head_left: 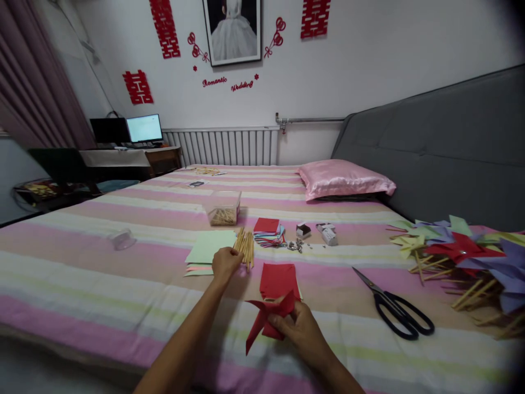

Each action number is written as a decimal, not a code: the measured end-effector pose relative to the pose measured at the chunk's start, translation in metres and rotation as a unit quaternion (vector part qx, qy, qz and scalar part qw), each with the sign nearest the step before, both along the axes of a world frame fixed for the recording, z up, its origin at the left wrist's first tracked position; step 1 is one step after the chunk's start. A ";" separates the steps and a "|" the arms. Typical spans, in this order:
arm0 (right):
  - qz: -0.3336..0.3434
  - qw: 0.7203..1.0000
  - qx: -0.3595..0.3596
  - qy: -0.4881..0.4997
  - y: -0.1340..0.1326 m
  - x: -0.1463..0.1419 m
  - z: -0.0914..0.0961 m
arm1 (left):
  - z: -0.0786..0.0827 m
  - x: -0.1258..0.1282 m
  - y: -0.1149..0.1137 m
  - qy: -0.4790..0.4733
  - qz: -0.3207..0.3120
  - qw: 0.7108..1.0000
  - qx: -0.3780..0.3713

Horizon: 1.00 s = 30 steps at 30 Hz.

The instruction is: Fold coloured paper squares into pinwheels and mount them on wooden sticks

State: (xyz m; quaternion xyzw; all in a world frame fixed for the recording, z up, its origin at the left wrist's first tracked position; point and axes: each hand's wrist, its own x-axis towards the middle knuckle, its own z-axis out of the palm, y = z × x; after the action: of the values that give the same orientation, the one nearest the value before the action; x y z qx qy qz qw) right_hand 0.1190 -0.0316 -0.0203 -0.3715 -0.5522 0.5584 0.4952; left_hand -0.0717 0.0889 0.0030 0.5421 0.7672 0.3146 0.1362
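Right hand (302, 329) round red pinwheel (262, 314), long blade nearward-left; left hand (225, 262), grip unclear, at sticks (246, 249).

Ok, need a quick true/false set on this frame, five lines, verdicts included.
1. The right hand holds a folded red paper. True.
2. The left hand is at the scissors. False: the left hand is at the loose sticks.
3. The scissors lie on the bed, to the right of the right hand. True.
4. The pillow is green. False: the pillow is pink.
5. The clear box has sticks in it. True.
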 end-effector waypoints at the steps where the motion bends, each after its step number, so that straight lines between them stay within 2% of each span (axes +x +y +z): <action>1: -0.005 1.000 0.000 0.000 0.000 0.000 0.000 | 0.002 0.000 -0.011 -0.028 -0.016 0.999 0.012; 7: -0.010 0.999 -0.019 0.038 -0.001 0.004 0.003 | -0.003 0.011 -0.090 -0.179 -0.072 0.980 0.051; 9: -0.002 0.998 -0.032 0.061 -0.002 0.005 0.004 | -0.005 0.013 -0.110 -0.332 -0.086 0.939 0.032; 11: -0.011 0.995 -0.052 0.084 -0.004 0.006 0.004 | -0.006 0.014 -0.122 -0.402 -0.090 0.911 0.022; 19: -0.033 0.992 -0.065 0.100 -0.005 0.008 -0.003 | -0.003 0.010 -0.129 -0.432 -0.105 0.895 0.043; 24: -0.004 0.993 -0.072 0.092 -0.002 0.012 0.000 | -0.002 0.012 -0.130 -0.446 -0.111 0.887 0.056; 30: 0.029 0.995 -0.052 0.083 -0.002 0.015 0.006 | 0.006 0.012 -0.135 -0.457 -0.148 0.877 0.022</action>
State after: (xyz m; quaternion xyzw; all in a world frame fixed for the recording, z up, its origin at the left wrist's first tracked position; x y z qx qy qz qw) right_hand 0.1337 -0.0339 -0.0146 -0.3329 -0.4901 0.6290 0.5033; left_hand -0.0599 -0.0458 0.0095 0.4477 0.5231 0.5208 0.5046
